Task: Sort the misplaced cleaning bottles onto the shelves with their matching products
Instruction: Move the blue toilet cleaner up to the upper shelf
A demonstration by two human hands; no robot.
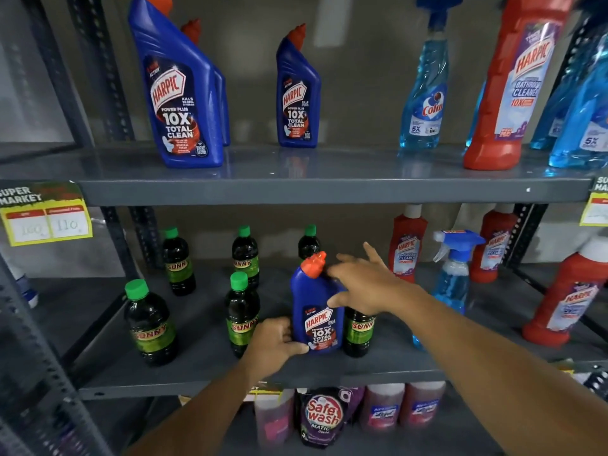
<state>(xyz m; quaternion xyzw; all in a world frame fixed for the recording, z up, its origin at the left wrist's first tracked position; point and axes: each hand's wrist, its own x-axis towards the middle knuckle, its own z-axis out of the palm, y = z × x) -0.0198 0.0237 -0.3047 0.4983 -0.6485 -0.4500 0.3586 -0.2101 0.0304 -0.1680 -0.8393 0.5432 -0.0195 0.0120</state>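
Note:
A blue Harpic bottle [316, 304] with a red cap stands upright at the front of the middle shelf [197, 383], among dark Sunny bottles [149, 324] with green caps. My left hand [273, 340] grips its base from the left, thumb across the front. My right hand [362, 284] is at its right shoulder with fingers spread, the thumb touching the bottle's side. Matching blue Harpic bottles [179, 93] stand on the left of the upper shelf [329, 190].
On the upper shelf a red Harpic bottle [513, 87] stands among blue Colin sprays [424, 97]. A Colin spray [452, 274] stands among red Harpic bottles [408, 245] at the middle shelf's right. A Safewash pouch [324, 417] and pink bottles fill the shelf below. Steel uprights [108, 77] flank the left.

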